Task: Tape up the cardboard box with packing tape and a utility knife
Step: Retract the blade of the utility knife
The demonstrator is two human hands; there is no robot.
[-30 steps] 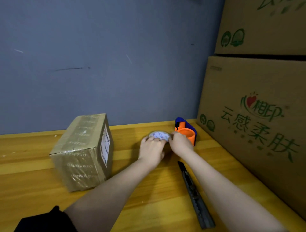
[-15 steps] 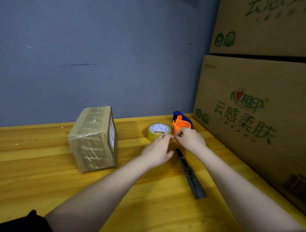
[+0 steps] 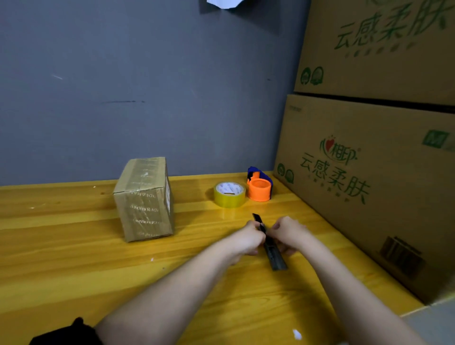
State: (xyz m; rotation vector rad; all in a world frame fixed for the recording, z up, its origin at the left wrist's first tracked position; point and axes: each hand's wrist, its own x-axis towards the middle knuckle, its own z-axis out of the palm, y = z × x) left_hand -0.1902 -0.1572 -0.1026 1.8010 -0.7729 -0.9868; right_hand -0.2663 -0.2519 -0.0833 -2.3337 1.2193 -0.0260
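Hands (image 3: 269, 234) (both) grip utility knife (image 3: 272, 248).

On my feed the yellow wooden counter (image 3: 73, 258) runs back to a grey-blue wall (image 3: 147, 86), scuffed with a few faint marks. At the far right of the counter sits an orange and blue tape dispenser (image 3: 259, 188). Along the right side I see a large printed carton (image 3: 369, 187) with green characters standing on the counter, and a second carton (image 3: 384, 44) stacked on top of it. A white scrap (image 3: 222, 3) shows at the wall's top edge.
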